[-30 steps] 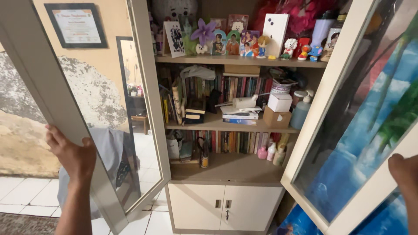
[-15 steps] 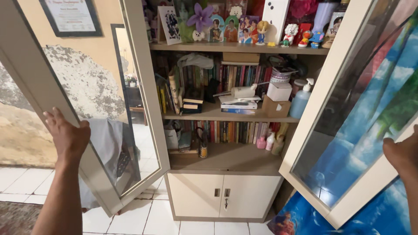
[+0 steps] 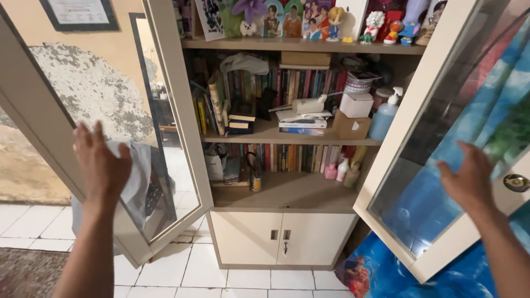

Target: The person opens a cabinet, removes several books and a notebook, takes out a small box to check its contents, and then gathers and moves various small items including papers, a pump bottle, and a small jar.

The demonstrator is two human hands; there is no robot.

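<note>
A cream cabinet stands in front of me with both glass doors swung wide. My left hand (image 3: 102,163) is raised flat, fingers apart, in front of the glass of the left door (image 3: 176,110), holding nothing. My right hand (image 3: 469,179) is also spread and empty, just before the glass of the right door (image 3: 419,99), near its round knob (image 3: 516,182). Inside, shelves (image 3: 287,193) carry rows of books (image 3: 292,157), a white box (image 3: 356,105), a cardboard box (image 3: 350,127) and a blue pump bottle (image 3: 383,118).
Figurines and photo cards line the top shelf (image 3: 298,44). Two small lower doors (image 3: 281,237) are closed. A blue patterned cloth (image 3: 381,273) lies on the white tiled floor at right. A framed certificate (image 3: 77,14) hangs on the peeling wall at left.
Both hands have let go of the door frames and moved inward, now spread flat in front of the glass. The view has dropped slightly and the right door's knob has come into sight.
</note>
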